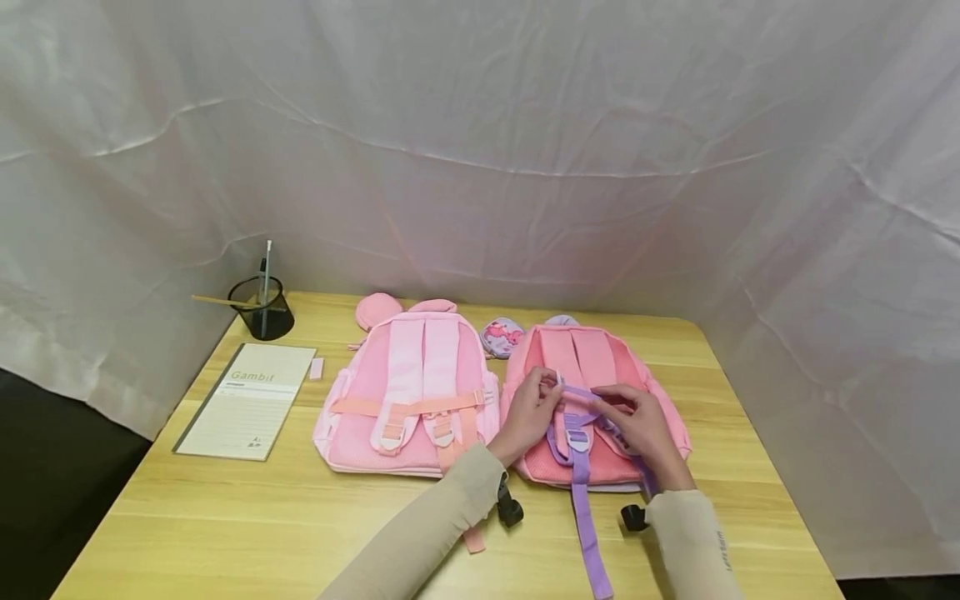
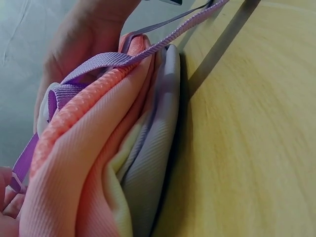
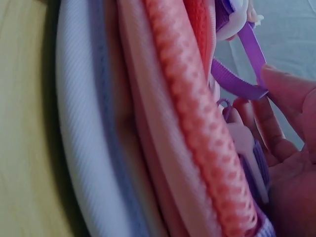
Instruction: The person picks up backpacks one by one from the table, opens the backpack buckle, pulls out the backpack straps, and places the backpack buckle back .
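A coral-pink backpack [image 1: 633, 375] with purple straps lies back panel up on the table. Over its panel my left hand [image 1: 528, 412] pinches one end of a purple strap [image 1: 577, 391], beside a small white piece. My right hand [image 1: 641, 421] pinches the same strap farther right, and the right wrist view shows the strap [image 3: 253, 52] bent at my thumb [image 3: 284, 86]. White buckles [image 1: 577, 442] sit on the shoulder straps below. One long purple strap end [image 1: 588, 533] hangs toward the table's front. Part of the panel is hidden by my hands.
Left of it lies a light pink backpack [image 1: 360, 437] with orange straps across its back. A notebook [image 1: 247, 404], a small eraser [image 1: 317, 368] and a black mesh pen cup [image 1: 273, 321] are at the table's left. Grey cloth [image 1: 480, 150] encloses the back and sides.
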A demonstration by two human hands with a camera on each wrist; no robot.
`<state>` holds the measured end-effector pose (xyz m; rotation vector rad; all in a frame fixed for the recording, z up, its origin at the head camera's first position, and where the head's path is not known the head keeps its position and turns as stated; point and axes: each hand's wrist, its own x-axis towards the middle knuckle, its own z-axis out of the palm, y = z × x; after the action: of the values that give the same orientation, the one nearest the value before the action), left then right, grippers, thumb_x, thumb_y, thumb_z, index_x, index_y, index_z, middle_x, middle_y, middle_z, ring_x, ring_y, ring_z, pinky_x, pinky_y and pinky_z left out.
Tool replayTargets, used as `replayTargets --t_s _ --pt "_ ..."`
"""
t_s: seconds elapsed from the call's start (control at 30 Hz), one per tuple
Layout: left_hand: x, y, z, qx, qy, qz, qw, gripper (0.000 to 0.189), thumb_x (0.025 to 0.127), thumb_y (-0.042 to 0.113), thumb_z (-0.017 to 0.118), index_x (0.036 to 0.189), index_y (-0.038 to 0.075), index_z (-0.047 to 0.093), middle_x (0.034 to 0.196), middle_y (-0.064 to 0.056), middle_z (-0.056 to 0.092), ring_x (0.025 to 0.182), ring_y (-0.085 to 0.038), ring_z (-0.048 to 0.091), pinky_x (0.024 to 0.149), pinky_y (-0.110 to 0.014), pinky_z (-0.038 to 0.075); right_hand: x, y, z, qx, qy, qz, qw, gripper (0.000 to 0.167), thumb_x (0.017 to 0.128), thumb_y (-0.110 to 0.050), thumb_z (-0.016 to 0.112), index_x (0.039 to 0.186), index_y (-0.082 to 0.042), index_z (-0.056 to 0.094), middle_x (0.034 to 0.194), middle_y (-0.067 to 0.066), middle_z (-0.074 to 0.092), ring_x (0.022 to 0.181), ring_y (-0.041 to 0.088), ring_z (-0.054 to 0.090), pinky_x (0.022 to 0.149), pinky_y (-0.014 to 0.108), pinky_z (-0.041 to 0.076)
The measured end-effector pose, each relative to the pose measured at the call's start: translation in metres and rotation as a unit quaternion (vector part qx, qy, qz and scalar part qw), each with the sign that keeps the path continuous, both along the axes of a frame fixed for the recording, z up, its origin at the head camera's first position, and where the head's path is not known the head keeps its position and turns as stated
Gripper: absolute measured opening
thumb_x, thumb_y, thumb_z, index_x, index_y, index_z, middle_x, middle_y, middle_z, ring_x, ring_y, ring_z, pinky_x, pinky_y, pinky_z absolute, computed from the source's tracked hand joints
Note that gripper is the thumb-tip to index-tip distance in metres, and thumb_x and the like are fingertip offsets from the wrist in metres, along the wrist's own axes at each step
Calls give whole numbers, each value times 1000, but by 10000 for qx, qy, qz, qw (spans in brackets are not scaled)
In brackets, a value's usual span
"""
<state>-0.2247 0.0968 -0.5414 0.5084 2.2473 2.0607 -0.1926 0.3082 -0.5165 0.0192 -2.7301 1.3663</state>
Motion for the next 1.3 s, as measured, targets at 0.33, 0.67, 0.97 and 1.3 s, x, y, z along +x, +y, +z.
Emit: replayTargets --t_s 0.33,0.67,0.97,1.3 --pt "1 0 9 -776 501 131 9956 22 107 20 56 124 6 55 110 -8 66 95 -11 66 85 -23 55 2 5 -1 56 79 20 10000 39 94 -38 77 126 -15 74 124 6 74 118 20 63 92 16 46" --pt "2 -19 47 -2194 1677 105 9611 28 109 21 52 135 10 55 118 -5 67 105 -17 67 91 -27 55 2 -3 6 -260 328 340 9985 35 96 -27 76 125 -9 74 115 14 74 98 0 64 85 14 52" --pt "-14 -55 71 -2584 1445 -248 9548 20 103 29 65 118 17 62 109 1 73 102 -14 70 88 -29 56 -3 -27 14 -303 559 726 9953 29 94 -17 78 122 -11 75 110 10 75 99 9 68 86 17 55" --pt "-33 -90 71 -2759 1514 -491 9479 20 96 26 73 112 17 65 103 -1 73 101 -20 69 91 -36 54 -8 -39 3 -169 857 1292 9878 26 93 -16 79 118 -11 76 112 9 75 102 30 73 91 45 59"
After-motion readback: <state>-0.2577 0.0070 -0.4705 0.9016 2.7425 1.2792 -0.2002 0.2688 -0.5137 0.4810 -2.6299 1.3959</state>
